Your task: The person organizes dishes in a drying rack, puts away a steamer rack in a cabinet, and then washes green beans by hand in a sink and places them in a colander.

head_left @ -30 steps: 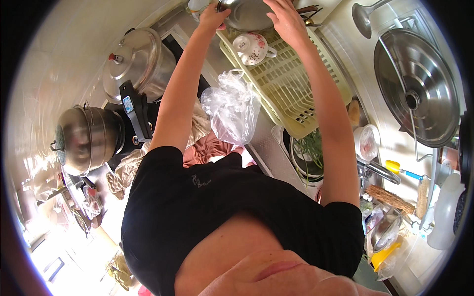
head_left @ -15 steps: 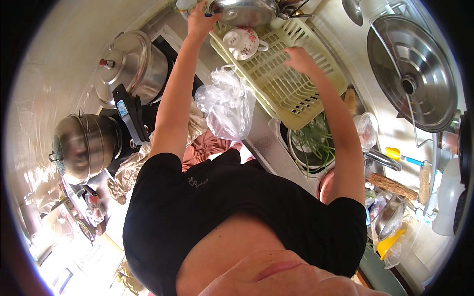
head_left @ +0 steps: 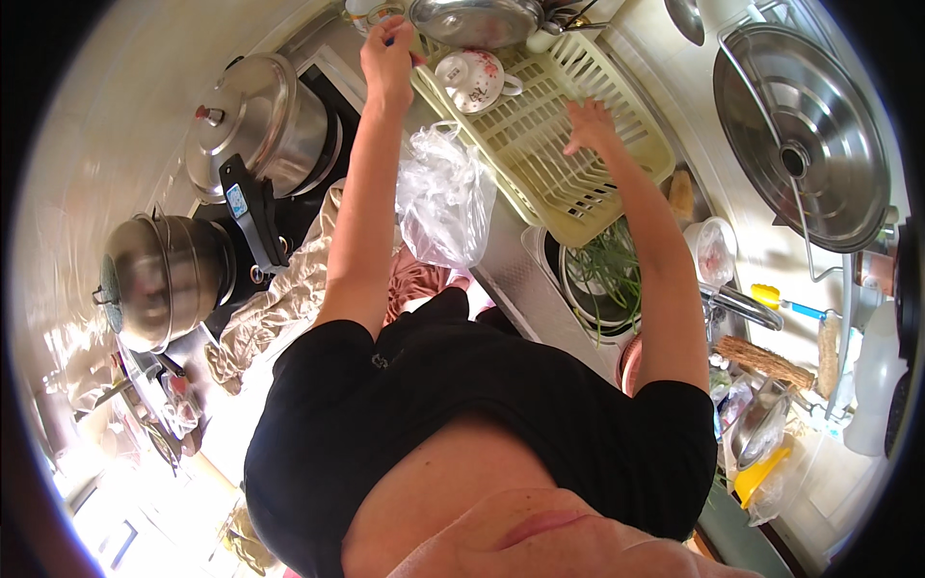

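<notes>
A pale yellow plastic dish rack (head_left: 549, 159) lies on the counter ahead of me. A white cup with red flowers (head_left: 467, 82) rests in it, and a steel bowl (head_left: 472, 19) sits at its far end. My left hand (head_left: 390, 60) is closed at the rack's left corner beside the cup, and a small blue thing shows in its fingers. My right hand (head_left: 590, 123) is spread open over the rack's slats, holding nothing. A crumpled clear plastic bag (head_left: 443, 202) lies between my forearms.
A steel pressure cooker (head_left: 255, 120) and a steel pot (head_left: 164, 279) stand on the stove at left, with a beige cloth (head_left: 279, 299) beside them. Green onions lie in a basin (head_left: 602, 275) in the sink. A large steel lid (head_left: 800, 135) hangs at right above the tap (head_left: 737, 303).
Both hands let go of the steel bowl, now set at the rack's far end. My right hand dropped to the rack's middle and my left came down to its corner.
</notes>
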The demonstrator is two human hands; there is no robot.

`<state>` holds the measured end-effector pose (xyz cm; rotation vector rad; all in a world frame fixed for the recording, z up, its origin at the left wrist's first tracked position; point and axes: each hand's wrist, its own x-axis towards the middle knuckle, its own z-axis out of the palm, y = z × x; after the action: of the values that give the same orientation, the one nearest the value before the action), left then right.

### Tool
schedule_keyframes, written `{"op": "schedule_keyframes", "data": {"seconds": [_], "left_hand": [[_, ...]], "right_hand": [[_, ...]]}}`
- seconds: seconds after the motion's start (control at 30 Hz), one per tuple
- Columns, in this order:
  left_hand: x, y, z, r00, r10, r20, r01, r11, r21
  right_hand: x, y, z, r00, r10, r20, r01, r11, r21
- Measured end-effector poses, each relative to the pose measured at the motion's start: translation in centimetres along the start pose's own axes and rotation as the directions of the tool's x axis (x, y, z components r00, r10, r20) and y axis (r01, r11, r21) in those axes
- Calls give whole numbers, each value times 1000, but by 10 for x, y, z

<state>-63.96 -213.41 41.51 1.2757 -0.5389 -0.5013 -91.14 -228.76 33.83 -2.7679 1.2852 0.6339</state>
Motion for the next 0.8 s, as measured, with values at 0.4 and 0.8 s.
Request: {"op": "schedule_keyframes", "data": {"seconds": [0.4,0.8], "left_hand": [[-166,36,-29,879,-343,331,476,667,-574],[-392,39,-78,758,-446,476,652,544,-528]], "right_hand": [[-117,54,-71,816,137,-562,443,476,760],[-362,-19,38,537,553,-637,608,270,746]]}}
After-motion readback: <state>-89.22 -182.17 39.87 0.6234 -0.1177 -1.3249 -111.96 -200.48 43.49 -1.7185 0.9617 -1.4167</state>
